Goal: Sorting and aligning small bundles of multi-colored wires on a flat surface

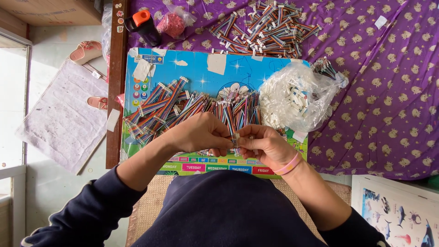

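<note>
Head view | left hand (199, 132), right hand (263, 144) pinch one wire connector (236, 139) | wire heap (192, 107) behind, connector bag (297, 98) right

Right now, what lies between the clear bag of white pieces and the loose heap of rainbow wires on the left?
In the head view, a standing row of coloured wire bundles lies between the clear bag and the heap, on the blue board.

A clear plastic bag (297, 98) of white connectors lies just beyond the right hand (263, 146); a small clear bag (176, 22) of red bits sits far beyond the left hand (201, 132).
</note>
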